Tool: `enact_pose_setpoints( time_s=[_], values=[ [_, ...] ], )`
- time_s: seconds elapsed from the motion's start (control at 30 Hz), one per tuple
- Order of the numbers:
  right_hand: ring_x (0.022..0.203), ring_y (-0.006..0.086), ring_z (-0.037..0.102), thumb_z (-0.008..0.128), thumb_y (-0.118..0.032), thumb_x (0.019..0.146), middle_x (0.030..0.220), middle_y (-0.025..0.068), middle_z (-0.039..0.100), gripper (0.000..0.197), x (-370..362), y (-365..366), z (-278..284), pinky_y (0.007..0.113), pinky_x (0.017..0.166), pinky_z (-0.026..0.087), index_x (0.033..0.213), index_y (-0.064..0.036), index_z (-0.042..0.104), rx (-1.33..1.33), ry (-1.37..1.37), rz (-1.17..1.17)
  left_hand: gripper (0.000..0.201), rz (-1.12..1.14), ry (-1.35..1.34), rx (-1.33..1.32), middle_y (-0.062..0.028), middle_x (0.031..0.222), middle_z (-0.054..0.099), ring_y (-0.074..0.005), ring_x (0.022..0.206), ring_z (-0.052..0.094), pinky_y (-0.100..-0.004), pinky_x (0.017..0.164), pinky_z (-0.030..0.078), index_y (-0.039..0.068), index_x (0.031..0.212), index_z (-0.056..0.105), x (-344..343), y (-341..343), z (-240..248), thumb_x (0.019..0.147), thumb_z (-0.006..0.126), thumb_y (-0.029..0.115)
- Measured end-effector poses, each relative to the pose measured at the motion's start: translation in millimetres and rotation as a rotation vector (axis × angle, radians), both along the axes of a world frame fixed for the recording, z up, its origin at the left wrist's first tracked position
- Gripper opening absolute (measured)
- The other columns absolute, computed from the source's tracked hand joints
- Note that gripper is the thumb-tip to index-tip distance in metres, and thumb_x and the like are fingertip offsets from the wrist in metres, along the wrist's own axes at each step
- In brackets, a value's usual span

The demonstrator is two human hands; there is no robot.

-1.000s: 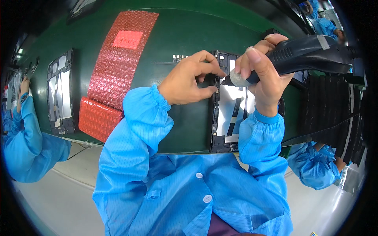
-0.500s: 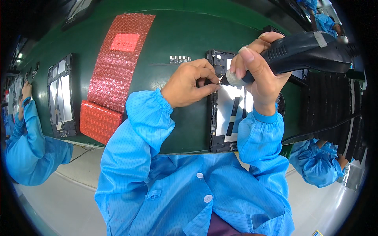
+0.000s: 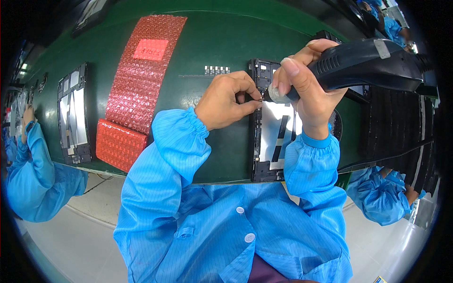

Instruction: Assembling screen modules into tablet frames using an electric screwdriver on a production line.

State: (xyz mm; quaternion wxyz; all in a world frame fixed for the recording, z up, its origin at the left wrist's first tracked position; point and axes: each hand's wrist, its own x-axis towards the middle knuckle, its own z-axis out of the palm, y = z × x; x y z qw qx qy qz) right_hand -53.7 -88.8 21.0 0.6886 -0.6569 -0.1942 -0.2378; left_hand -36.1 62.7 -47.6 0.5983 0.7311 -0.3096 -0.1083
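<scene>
An opened tablet (image 3: 270, 125), black-framed with a silvery white inside, lies on the green table in front of me. My right hand (image 3: 315, 96) is wrapped round a black electric screwdriver (image 3: 365, 63), its pale nose tilted down to the left over the tablet's upper part. Thumb and fingers of my left hand (image 3: 226, 100) are pinched together at the tablet's left edge, right beside the screwdriver's tip. Whatever sits between those fingertips is too small to make out. The tip's exact contact point is hidden by my fingers.
Beyond my left hand lie several small parts in a row (image 3: 216, 70) and a thin dark strip (image 3: 196, 76). Red bubble wrap (image 3: 137, 89) and another opened tablet (image 3: 74, 113) are further left. At right are black ridged material (image 3: 391, 125) and a cable (image 3: 387, 154). Co-workers' blue sleeves (image 3: 40, 151) show.
The screwdriver's nose and my right hand have shifted very slightly left, closer to my left fingertips. My left hand keeps its pinch almost in place.
</scene>
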Motion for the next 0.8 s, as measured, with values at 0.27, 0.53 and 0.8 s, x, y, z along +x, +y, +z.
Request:
enact_pose_setpoints(
  time_s=[0.27,0.53,0.8],
  values=[
    [0.051,0.0134,0.060,0.071,-0.001,0.075,0.063,0.0084,0.062,0.035,-0.1,0.8,-1.6,0.022,0.050,0.048,0.104,0.0001,0.051,0.010,-0.022,0.008,0.012,0.026,0.011,0.012,-0.0065,0.076,0.059,-0.0134,0.059,0.053,-0.0254,0.054,0.045,0.001,0.077,0.067,-0.5,0.0,-1.1,0.067,0.071,0.005],
    [0.051,0.0123,0.060,0.071,0.001,0.075,0.062,0.0076,0.061,0.036,-2.6,1.4,-1.9,0.022,0.049,0.048,0.104,0.0005,0.050,0.001,-0.039,-0.005,0.012,0.038,0.021,-0.027,-0.0063,0.075,0.059,-0.0123,0.058,0.052,-0.0247,0.052,0.044,0.001,0.076,0.067,-1.7,-0.6,-3.7,0.066,0.072,0.005],
    [0.051,0.0125,0.060,0.071,-0.001,0.075,0.063,0.0070,0.062,0.036,-5.6,3.7,-1.7,0.020,0.050,0.047,0.105,0.0000,0.051,0.023,0.012,0.010,0.011,0.036,0.032,-0.043,-0.0052,0.075,0.059,-0.0119,0.057,0.051,-0.0244,0.052,0.043,0.000,0.074,0.066,-3.3,0.4,-4.6,0.065,0.073,0.004]
  ],
)
